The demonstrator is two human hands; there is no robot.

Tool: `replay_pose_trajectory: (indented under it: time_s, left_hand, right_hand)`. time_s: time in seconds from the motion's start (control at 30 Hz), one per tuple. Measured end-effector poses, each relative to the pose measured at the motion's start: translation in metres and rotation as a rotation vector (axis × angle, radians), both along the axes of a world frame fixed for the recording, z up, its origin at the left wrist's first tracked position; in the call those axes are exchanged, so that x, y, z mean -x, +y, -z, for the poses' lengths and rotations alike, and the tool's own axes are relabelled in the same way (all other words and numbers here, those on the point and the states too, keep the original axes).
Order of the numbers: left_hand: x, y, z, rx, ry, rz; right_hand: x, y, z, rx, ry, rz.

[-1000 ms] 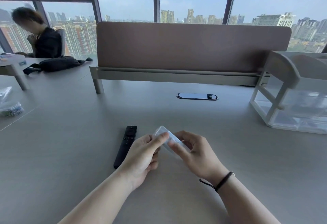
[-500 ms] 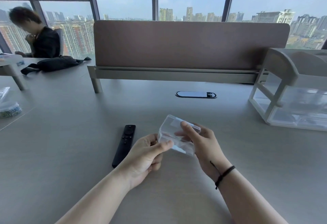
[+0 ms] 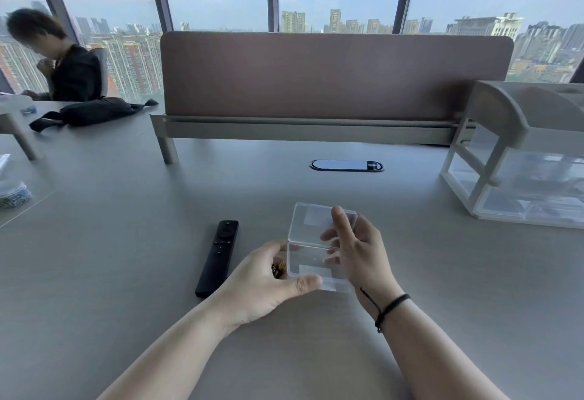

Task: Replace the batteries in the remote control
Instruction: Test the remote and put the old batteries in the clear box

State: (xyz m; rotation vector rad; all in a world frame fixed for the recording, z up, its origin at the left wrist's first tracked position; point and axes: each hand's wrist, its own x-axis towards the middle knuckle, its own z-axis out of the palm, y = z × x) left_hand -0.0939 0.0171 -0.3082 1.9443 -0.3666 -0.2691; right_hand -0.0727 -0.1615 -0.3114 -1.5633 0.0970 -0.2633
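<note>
Head view. Centre of frame, slightly low: a clear plastic case (image 3: 317,251) held open above the grey desk (image 3: 110,273), lid tilted up toward the top of the frame. Left hand (image 3: 265,286) clamps the case's lower half, thumb along its near edge; something small and brownish sits in the curled fingers, too small to identify. Right hand (image 3: 358,251) grips the case from the right side, index finger laid on the lid. Black remote control (image 3: 218,257) lies flat on the desk, just left of the left hand, untouched. Black cord bracelet (image 3: 390,305) on the right wrist.
</note>
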Motion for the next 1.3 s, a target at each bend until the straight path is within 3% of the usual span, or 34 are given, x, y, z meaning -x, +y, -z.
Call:
replay_pose_trajectory:
  time_s: [0.17, 0.27, 0.4, 0.5, 0.57, 0.73, 0.83, 1.03, 1.3]
  left_hand:
    - [-0.006, -0.001, 0.004, 0.059, 0.051, -0.294]
    - [-0.013, -0.002, 0.000, 0.289, 0.087, -0.446]
    - [-0.006, -0.001, -0.012, 0.573, 0.251, -0.348]
    - [-0.001, -0.002, -0.016, 0.644, 0.327, -0.261]
    - [0.001, -0.004, -0.014, 0.583, 0.271, -0.267]
    - [0.005, -0.007, 0.005, 0.025, -0.287, -0.251]
    - [0.010, -0.009, 0.010, -0.083, -0.487, -0.174]
    - [0.007, -0.012, 0.007, -0.176, -0.515, 0.025]
    - [-0.001, -0.002, 0.012, -0.301, -0.611, -0.138]
  right_hand:
    - [-0.002, -0.002, 0.004, 0.272, -0.106, 0.089]
    - [-0.001, -0.001, 0.007, 0.371, -0.131, 0.093]
    - [0.000, 0.006, 0.011, 0.388, -0.129, 0.076]
    - [-0.001, 0.011, 0.016, 0.315, -0.070, 0.099]
    - [0.000, 0.015, 0.017, 0.302, -0.049, 0.090]
    - [0.001, 0.022, 0.018, 0.352, -0.075, 0.062]
    - [0.003, 0.023, 0.018, 0.399, -0.105, 0.042]
    - [0.002, 0.022, 0.019, 0.394, -0.107, 0.011]
    - [0.001, 0.016, 0.012, 0.287, -0.081, 0.004]
